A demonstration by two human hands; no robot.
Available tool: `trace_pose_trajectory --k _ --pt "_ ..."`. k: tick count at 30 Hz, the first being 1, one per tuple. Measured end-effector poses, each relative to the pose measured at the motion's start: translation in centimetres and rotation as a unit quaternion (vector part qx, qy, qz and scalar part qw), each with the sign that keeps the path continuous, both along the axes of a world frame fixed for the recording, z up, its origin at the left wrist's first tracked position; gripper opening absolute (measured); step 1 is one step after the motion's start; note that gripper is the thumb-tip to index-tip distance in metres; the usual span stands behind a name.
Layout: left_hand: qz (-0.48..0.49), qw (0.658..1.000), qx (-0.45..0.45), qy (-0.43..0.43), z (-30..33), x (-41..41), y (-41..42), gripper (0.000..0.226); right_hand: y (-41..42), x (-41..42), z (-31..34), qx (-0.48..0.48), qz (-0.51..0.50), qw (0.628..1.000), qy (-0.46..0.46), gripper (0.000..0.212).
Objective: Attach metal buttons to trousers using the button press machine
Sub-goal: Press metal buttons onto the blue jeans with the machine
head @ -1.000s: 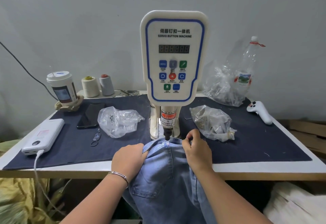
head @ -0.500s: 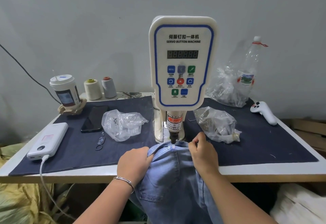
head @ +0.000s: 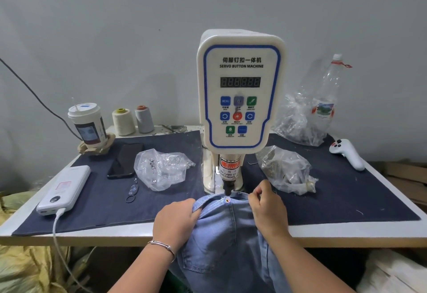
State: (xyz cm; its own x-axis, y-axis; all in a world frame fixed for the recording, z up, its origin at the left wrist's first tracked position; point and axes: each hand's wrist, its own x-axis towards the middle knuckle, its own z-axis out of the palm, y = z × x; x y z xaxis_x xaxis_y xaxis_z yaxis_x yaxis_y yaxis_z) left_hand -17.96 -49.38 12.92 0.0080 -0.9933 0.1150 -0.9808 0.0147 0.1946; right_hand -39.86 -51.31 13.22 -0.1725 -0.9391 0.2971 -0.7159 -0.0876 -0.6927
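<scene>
Light blue denim trousers (head: 227, 244) hang over the table's front edge, their waistband lying under the black punch (head: 227, 190) of the white servo button machine (head: 240, 89). A small metal button (head: 227, 200) shows on the waistband just below the punch. My left hand (head: 175, 220) grips the waistband on the left, fingers curled over the fabric. On the right side of the waistband, my right hand (head: 268, 207) pinches the cloth. A clear bag of metal parts (head: 285, 169) lies right of the machine, another clear bag (head: 161, 168) left of it.
A dark cloth (head: 346, 195) covers the table. On the left are a power bank (head: 65, 188) with cable, a phone (head: 126, 160), a key ring (head: 132, 192), a cup (head: 86, 125) and two thread cones (head: 132, 119). At the right lie a white controller (head: 347, 154), a plastic bottle (head: 325, 98) and a crumpled bag (head: 298, 122).
The view has tilted up a little, so the machine sits lower in frame. Both hands keep their hold on the waistband. The button now shows on the waistband below the punch.
</scene>
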Motion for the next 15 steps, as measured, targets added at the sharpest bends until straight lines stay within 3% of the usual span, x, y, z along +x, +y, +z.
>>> trace_pose_trajectory --k 11,13,15 --pt "-0.001 0.999 0.008 0.043 0.8 -0.3 0.6 0.033 0.7 0.2 0.6 0.005 0.002 0.999 0.041 0.007" --pt "-0.001 0.995 0.019 0.095 1.6 -0.3 0.8 0.035 1.1 0.4 1.7 -0.006 0.003 1.0 -0.002 0.003" --pt "0.004 0.975 0.019 0.22 2.7 -0.4 0.9 0.042 1.4 0.6 3.5 -0.032 0.032 0.992 -0.118 0.005"
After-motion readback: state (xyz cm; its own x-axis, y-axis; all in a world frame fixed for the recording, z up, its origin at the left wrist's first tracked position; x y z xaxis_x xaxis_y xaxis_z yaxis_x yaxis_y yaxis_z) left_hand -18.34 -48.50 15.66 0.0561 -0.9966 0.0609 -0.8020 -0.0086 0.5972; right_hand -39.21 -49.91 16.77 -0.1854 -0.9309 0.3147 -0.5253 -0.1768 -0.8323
